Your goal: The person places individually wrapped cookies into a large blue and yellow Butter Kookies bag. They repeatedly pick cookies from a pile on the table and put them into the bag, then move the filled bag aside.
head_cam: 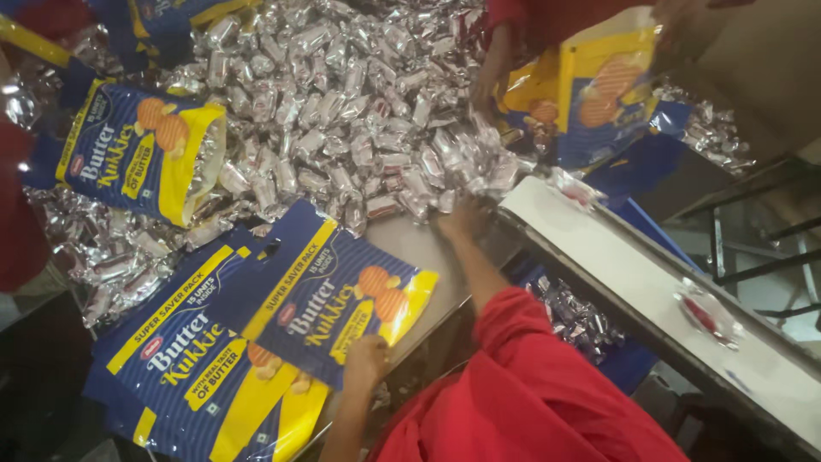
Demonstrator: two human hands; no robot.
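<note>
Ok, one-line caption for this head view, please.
Left hand holds a flat blue-and-yellow biscuit bag while the right hand reaches into a heap of small silver-wrapped packets on a metal table.

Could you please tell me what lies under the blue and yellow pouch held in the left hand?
Under the pouch in the left hand lies a stack of similar flat pouches; how many, and the table beneath them, is covered.

The person wears a loose red garment with 2 wide, draped sleeves. The cloth bunches in soft folds behind the right hand [462,221] and beside the left hand [366,359], both forearms bare.
</note>
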